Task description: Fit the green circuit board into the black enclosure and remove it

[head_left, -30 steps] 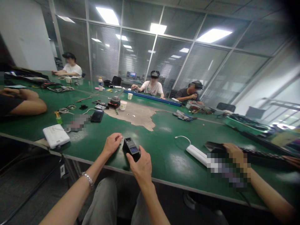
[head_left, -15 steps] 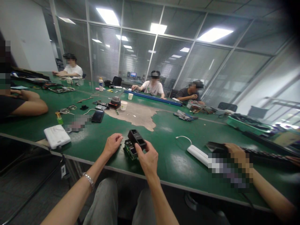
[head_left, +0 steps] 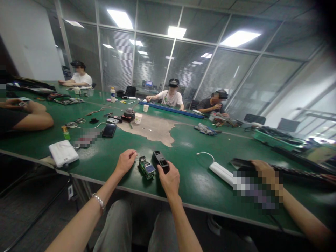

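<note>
Two bare hands flank a small, oblong green circuit board (head_left: 146, 168) with its bluish screen (head_left: 150, 169) facing up.
The board lies on the glossy green tabletop (head_left: 189, 157), just right of the left hand (head_left: 127, 161), whose fingers are loosely curled; whether they pinch anything cannot be told. The right hand (head_left: 170, 177) grips the near end of a black, box-shaped, plastic-looking casing with cut-out openings (head_left: 160, 159), thumb on its left side. Casing and board are nearly parallel, long axes slanting from far left to near right, a narrow gap between them. The left fingertips sit just beside the board's far end, the right thumb beside its near end, so neither hand is clearly nearer.
</note>
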Demonstrator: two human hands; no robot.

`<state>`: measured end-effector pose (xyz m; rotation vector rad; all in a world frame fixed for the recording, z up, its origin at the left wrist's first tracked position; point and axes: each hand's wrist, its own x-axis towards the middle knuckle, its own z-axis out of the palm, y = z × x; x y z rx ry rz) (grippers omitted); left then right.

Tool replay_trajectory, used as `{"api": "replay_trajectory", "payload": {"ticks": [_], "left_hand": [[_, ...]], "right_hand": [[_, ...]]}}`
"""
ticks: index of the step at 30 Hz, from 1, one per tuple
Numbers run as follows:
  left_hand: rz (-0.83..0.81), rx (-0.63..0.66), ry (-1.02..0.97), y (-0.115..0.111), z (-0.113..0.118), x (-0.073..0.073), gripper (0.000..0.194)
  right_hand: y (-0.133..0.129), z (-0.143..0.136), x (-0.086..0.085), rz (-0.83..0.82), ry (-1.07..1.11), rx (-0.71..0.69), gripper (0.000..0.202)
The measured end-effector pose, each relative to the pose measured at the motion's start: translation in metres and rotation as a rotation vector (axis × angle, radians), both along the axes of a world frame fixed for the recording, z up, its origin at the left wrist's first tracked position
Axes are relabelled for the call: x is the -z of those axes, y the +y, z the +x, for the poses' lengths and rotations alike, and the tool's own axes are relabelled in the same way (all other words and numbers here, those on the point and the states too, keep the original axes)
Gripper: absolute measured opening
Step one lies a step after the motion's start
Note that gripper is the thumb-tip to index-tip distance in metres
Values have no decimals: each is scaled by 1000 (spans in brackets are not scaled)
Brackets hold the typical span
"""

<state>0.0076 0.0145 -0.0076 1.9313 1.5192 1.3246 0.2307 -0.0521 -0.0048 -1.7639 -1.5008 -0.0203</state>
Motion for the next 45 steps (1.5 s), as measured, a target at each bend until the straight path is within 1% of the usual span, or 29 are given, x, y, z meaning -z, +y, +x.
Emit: {"api": "replay_trajectory", "payload": {"ticks": [5,7,9,11,13,14,16,19,22,24,28,34,39,42,45], "left_hand": [[-1,0,7,0,0,0,26],[-5,0,10,1,0,1,25],[-8,-4,11,2,1,1,25],[-10,-7,7,2,1,1,25],[-12,-6,1,2,1,1,25],[-13,-4,0,2,1,0,25],[-20,-2,-5,2,1,0,25],[-22,-4,-12,1,0,1,25],[-6,4,-12,1,0,2,25],[-4,3,-13,1,0,3,26],[-9,-5,-14,1,0,2,26],[-5,-6,-9,2,-1,1,27],[-2,-10,-16,2,0,3,25],[5,-3,-16,2,0,3,26],[7,1,-11,2,0,2,26]], "right_hand": [[0,-1,6,10,-88,30,65],[0,0,7,22,-94,36,69],[-1,1,6,16,-80,34,65],[-2,2,2,-6,-48,22,54],[-5,2,-4,-22,5,13,46],[-6,2,-8,-19,42,14,45],[-10,-1,-19,3,123,10,46],[-18,-9,-37,43,201,-62,45],[-25,-22,-50,45,179,-151,41],[-29,-31,-53,31,136,-173,39],[-32,-42,-49,12,62,-158,40],[-33,-47,-44,-50,-20,-136,41],[-40,-46,-32,-95,-49,-145,40],[-41,-43,-23,-80,-54,-197,51],[-39,-41,-18,-29,-26,-229,63]]}}
